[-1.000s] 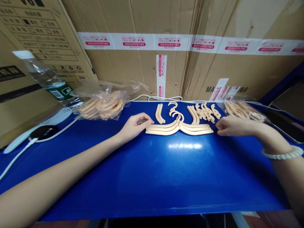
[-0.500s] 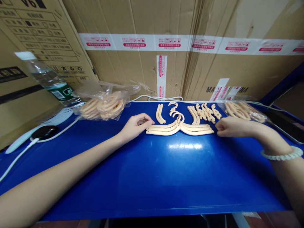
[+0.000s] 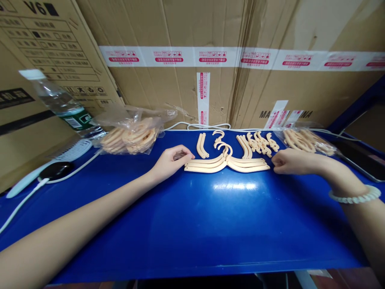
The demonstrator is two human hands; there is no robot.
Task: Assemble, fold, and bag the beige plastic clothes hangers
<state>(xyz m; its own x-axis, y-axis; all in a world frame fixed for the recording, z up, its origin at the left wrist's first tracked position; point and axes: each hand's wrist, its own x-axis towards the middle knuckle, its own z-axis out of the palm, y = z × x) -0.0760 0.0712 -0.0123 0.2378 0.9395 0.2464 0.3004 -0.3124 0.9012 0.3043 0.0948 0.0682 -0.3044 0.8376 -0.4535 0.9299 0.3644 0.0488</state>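
Several beige folding hangers lie stacked on the blue tabletop, with their arms spread and hooks pointing away from me. At their left end rests my left hand, fingers curved and closed against the thumb, with nothing visible in it. My right hand is a loose fist by their right end, its fingertips partly hidden. Whether either hand touches the hangers I cannot tell. Behind the stack lie loose left arm pieces, a few hooks, right arm pieces and a group of small curved pieces.
Clear bags of beige parts lie at left and right. A water bottle, pale hairbrush and black mouse-like device with a white cable are at left. Cardboard boxes stand behind. A dark phone-like slab lies far right.
The camera view has shifted very slightly. Both hands and the hangers stay in the same positions relative to one another.
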